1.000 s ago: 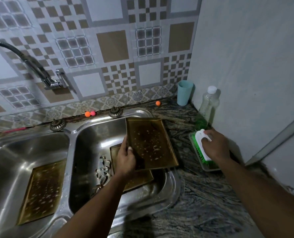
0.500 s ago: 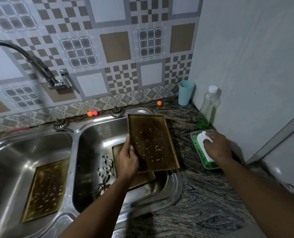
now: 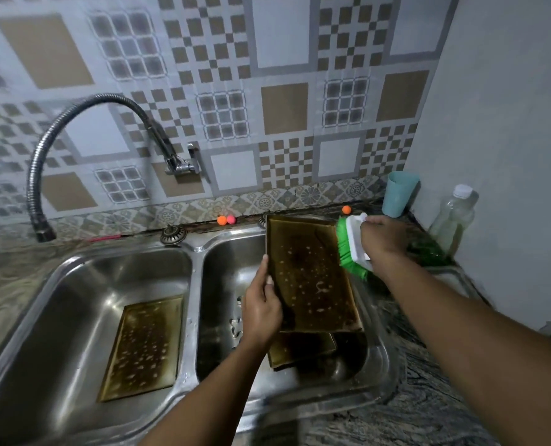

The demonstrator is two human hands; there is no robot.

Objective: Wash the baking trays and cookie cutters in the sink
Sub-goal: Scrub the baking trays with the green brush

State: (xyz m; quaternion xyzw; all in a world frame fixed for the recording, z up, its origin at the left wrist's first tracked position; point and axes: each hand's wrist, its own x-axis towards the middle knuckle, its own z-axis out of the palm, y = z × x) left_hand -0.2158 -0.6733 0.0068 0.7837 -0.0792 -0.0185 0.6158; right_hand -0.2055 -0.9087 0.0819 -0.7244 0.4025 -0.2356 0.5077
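Over the right basin of the sink [image 3: 193, 252], left hand [image 3: 261, 312] grips the top baking tray [image 3: 309, 278] by its left edge, fingers curled round the rim, tray tilted up. The right hand [image 3: 385, 239] holds a green brush [image 3: 351, 249], fingers wrapped on its white handle, bristles at the tray's upper right edge; prob. touching, but blur hides it. The 2nd tray [image 3: 300, 349] lies in the same basin under the first. The 3rd tray [image 3: 145, 346] lies flat in the left basin. Some cookie cutters [image 3: 235, 323] sit at btm of right basin, partly behind the left hand. A teal cup [image 3: 398, 194] & clear bottle [image 3: 454, 214] stand on the bench [image 3: 428, 413] by the wall.
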